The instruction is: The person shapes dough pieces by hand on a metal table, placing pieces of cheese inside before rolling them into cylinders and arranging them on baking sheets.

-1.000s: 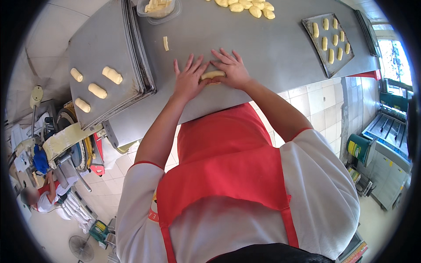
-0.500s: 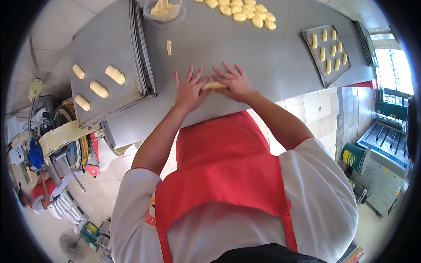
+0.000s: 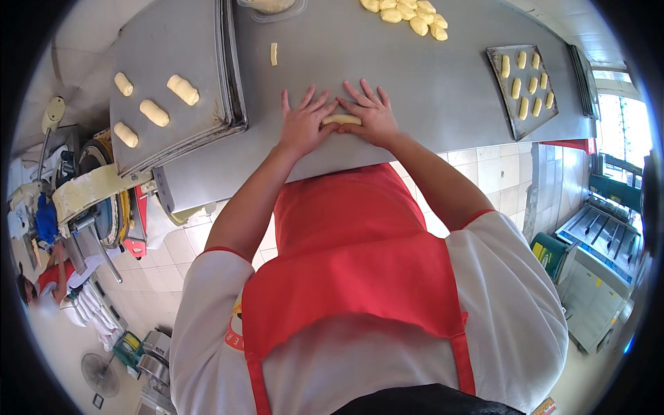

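Note:
A short pale-yellow dough roll (image 3: 342, 120) lies on the grey metal table (image 3: 332, 55), in front of the red apron. My left hand (image 3: 302, 126) has the left end of the roll between thumb and index finger; its other fingers fan out over the table. At the right end, my right hand (image 3: 375, 121) does the same, thumb on the near side and index finger on the far side. Beyond my left hand lies a narrow dough strip (image 3: 274, 54), touched by neither hand.
On the left, a stack of metal trays (image 3: 173, 131) bears several dough rolls (image 3: 154, 113). Several dough pieces (image 3: 418, 25) sit at the far side near a plastic tub (image 3: 290, 10). A baking tray (image 3: 515, 124) of rolls stands right. Another person (image 3: 55, 277) is at far left.
The table and the things on it have shifted slightly in view. My hands stay at the dough roll, which now looks slightly bowed, with the thumbs below it.

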Demonstrator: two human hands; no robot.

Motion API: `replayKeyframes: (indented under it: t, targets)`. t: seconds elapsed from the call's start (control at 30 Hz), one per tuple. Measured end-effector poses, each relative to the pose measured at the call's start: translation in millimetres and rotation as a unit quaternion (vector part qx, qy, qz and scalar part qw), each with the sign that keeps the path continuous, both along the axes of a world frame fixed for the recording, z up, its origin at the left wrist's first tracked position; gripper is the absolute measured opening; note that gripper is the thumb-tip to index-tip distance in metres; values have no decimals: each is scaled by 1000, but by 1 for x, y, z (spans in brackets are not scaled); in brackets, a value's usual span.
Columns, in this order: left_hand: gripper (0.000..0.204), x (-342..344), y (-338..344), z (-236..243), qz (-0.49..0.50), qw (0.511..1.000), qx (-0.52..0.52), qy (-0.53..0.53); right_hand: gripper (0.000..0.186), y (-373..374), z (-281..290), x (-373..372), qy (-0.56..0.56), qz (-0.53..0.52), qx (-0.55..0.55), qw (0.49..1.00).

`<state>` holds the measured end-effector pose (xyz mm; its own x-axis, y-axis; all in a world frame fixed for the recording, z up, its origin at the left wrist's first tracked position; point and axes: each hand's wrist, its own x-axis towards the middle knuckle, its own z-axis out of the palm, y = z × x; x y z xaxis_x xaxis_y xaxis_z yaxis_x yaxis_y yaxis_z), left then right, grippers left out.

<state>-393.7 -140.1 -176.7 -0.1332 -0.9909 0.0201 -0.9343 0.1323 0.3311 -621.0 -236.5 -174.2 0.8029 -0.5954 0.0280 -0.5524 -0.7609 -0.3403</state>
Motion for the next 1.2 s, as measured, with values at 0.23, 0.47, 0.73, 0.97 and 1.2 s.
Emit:
replayKeyframes:
  t: [0.23,0.47,0.73,0.97,1.2]
  targets:
    - [55,2,8,5,-11,999,53,-7,74,2,-3,-9,34,27,15,999]
    - [59,-5,27,0,-7,999,-8,-41,69,27,-8,-14,13,26,17,999]
    - [73,-31,60,9,194,964,-28,179,70,70,5,-32,-98,-205,85,970]
    - [66,-60,65,0,283,905,-60,312,48,81,-2,-28,-200,-286,184,919]
    - [68,-56,65,15,228,929,-67,285,48,63,0,-38,-228,-93,104,964]
